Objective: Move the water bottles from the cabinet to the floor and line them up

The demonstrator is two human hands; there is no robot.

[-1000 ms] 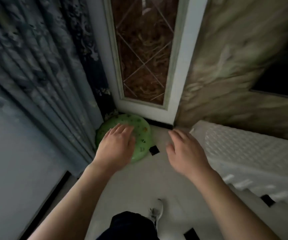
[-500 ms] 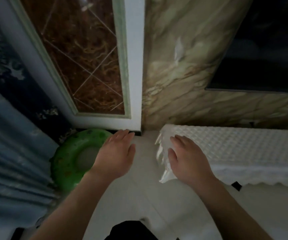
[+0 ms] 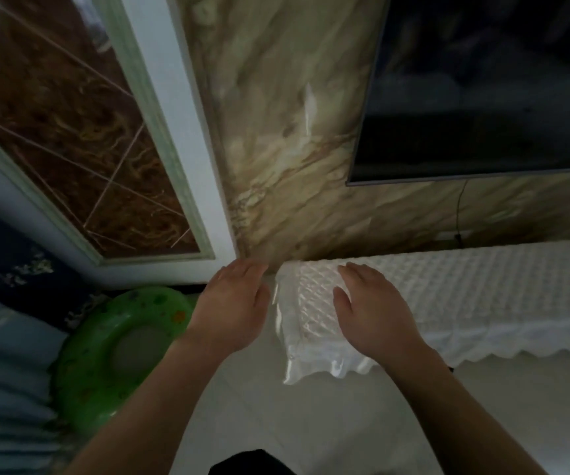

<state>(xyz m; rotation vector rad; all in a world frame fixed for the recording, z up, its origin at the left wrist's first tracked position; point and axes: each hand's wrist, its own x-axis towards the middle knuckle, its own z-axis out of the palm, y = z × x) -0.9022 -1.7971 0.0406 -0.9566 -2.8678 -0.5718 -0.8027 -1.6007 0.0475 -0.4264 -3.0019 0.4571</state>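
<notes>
**A:** Both hands free, then?

**B:** Yes, seen from my head. My left hand hangs palm-down over the pale tiled floor, fingers straight and loose, holding nothing. The green inflatable swim ring lies to its left. My right hand, equally relaxed, is at the left end of the white quilted satin cloth. Whether it touches, I cannot tell.

**A:** Why there?

**B:** That cloth drapes over the cabinet below the dark wall screen. I reckon it must be lifted first.

**A:** And the water bottles?

**B:** None visible, presumably behind the drape.
</notes>
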